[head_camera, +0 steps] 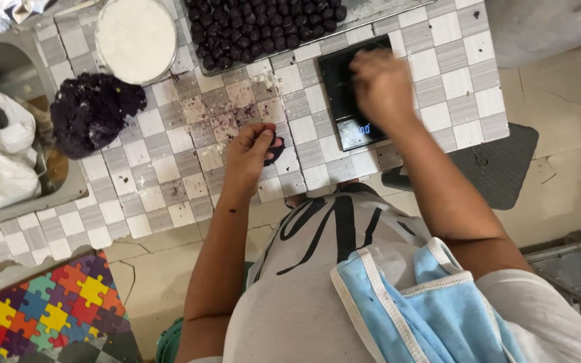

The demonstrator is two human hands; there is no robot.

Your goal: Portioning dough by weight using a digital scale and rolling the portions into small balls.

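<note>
- Head view: left hand (253,149) pinches a small dark dough piece (274,149) over the checkered tabletop (169,168), grip closed on it.
- Right hand (381,84) rests on the black scale (344,91); it is blurred, so I cannot tell whether its grip holds anything.
- Scale lies up and to the right of the piece, nearer the right hand.
- Dough heap (92,114) sits well left; the tray of balls (263,27) lies beyond.

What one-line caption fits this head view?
Left hand pinches dark purple dough piece; right hand rests over black scale on checkered table.
</note>
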